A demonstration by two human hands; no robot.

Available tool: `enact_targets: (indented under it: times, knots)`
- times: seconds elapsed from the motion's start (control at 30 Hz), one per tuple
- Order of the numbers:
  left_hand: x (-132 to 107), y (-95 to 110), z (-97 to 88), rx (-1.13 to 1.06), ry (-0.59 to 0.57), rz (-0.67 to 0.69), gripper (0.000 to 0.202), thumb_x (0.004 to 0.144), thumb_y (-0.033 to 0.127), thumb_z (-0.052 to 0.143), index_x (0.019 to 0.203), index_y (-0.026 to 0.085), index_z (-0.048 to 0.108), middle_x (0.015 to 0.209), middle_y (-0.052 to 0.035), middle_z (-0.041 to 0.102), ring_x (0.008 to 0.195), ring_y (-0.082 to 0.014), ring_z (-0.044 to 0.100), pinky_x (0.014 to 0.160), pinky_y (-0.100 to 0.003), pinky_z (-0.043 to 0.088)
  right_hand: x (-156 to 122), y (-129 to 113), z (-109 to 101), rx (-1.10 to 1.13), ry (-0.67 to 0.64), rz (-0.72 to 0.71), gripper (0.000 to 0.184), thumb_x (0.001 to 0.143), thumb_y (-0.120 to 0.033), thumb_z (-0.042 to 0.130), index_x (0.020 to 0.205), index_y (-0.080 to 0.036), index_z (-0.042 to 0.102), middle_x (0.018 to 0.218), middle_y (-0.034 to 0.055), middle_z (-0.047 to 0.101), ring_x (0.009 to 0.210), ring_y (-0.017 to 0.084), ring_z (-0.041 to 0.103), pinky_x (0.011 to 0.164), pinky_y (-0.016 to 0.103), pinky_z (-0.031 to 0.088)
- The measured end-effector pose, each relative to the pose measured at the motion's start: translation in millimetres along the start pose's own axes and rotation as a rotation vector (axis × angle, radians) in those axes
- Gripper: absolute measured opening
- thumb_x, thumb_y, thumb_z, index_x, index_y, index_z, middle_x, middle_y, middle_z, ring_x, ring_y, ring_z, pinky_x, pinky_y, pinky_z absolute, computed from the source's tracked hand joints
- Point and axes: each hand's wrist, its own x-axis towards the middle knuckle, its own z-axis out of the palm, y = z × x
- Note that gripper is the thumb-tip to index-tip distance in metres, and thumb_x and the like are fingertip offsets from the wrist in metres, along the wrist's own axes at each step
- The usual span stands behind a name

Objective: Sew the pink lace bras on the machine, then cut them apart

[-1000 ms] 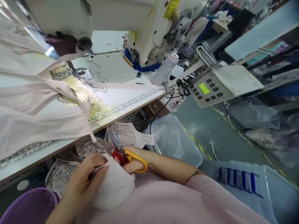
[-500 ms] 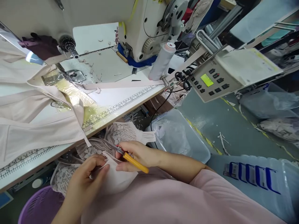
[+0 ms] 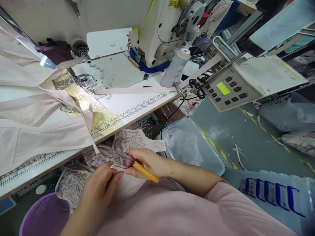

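My right hand (image 3: 147, 162) is closed on a pair of scissors (image 3: 142, 168) with yellow and red handles, the blades pointing left at a thin strap. My left hand (image 3: 100, 188) pinches that strap and the white padded cup (image 3: 129, 185) it belongs to, held in my lap below the table edge. Lace garment pieces (image 3: 130, 141) lie under and behind both hands.
A sewing machine (image 3: 137, 29) stands on the white table (image 3: 130, 106) with a printed ruler along its edge. Pink fabric (image 3: 36, 121) covers the table's left. A thread cone (image 3: 176, 67), control panel (image 3: 227, 91), clear bin (image 3: 189, 144) and purple basket (image 3: 44, 214) surround me.
The scissors turned from blades-up to lying flat, pointing left at the strap. My left hand shifted its pinch up to the strap's end.
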Motion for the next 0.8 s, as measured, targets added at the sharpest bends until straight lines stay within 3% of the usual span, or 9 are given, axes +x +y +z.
enact_targets:
  times: [0.13,0.23,0.4,0.5,0.6,0.7,0.8]
  knots:
    - [-7.2,-1.8,-0.9,-0.067,-0.066,-0.144,0.02,0.087,0.029,0.052,0.07,0.022,0.062,0.064,0.002,0.061,0.059,-0.0121,0.057,0.054,-0.021,0.044,-0.8,8.0,-5.7,0.319,-0.148,0.185,0.046,0.07,-0.056,0.072,0.078,-0.018,0.048,0.066,-0.0041,0.053,0.057,0.009,0.045,0.054,0.022,0.039]
    - [-11.6,-1.6,-1.4,-0.128,-0.116,-0.238,0.02,0.087,0.03,0.053,0.073,0.021,0.062,0.067,0.001,0.061,0.062,-0.0131,0.057,0.056,-0.023,0.044,0.9,16.1,-10.6,0.386,-0.222,0.257,0.048,0.058,-0.048,0.082,0.077,-0.016,0.051,0.067,-0.0052,0.053,0.058,0.007,0.046,0.053,0.02,0.039]
    - [-13.3,0.4,-5.4,-0.177,-0.146,-0.183,0.02,0.087,0.029,0.054,0.07,0.021,0.061,0.067,0.001,0.061,0.061,-0.0125,0.058,0.055,-0.022,0.045,5.8,18.9,-16.9,0.358,-0.343,0.393,0.024,0.074,-0.033,0.067,0.072,-0.016,0.05,0.059,-0.0072,0.048,0.051,0.007,0.044,0.048,0.02,0.037]
    - [-12.2,4.1,-8.0,-0.194,-0.128,-0.086,0.019,0.086,0.024,0.055,0.069,0.021,0.059,0.067,0.0016,0.061,0.06,-0.011,0.059,0.054,-0.019,0.046,11.3,16.8,-16.2,0.177,-0.421,0.393,0.024,0.07,-0.022,0.07,0.071,-0.018,0.046,0.056,-0.0089,0.044,0.05,0.007,0.042,0.045,0.019,0.035]
    - [-10.1,10.4,-5.4,-0.16,-0.155,0.054,0.016,0.085,0.02,0.056,0.07,0.022,0.06,0.071,0.0017,0.062,0.062,-0.0095,0.06,0.056,-0.016,0.047,18.4,12.4,-10.4,-0.232,-0.459,0.342,0.023,0.069,-0.016,0.069,0.072,-0.018,0.046,0.06,-0.0062,0.048,0.054,0.009,0.046,0.046,0.02,0.033]
    - [-8.2,16.2,1.2,-0.096,-0.174,0.149,0.015,0.084,0.016,0.055,0.072,0.022,0.061,0.073,0.0013,0.064,0.064,-0.0094,0.062,0.059,-0.015,0.048,22.6,5.6,-4.5,-0.547,-0.34,0.343,0.019,0.073,-0.019,0.065,0.086,-0.016,0.052,0.081,0.0041,0.061,0.07,0.018,0.056,0.051,0.024,0.035]
    - [-6.7,17.5,3.9,-0.108,-0.164,0.14,0.018,0.085,0.016,0.053,0.069,0.022,0.059,0.07,0.0019,0.062,0.06,-0.0085,0.061,0.056,-0.014,0.047,20.4,0.4,-5.1,-0.645,-0.262,0.325,0.028,0.073,-0.019,0.064,0.097,-0.014,0.053,0.096,0.0104,0.063,0.082,0.023,0.059,0.056,0.026,0.039]
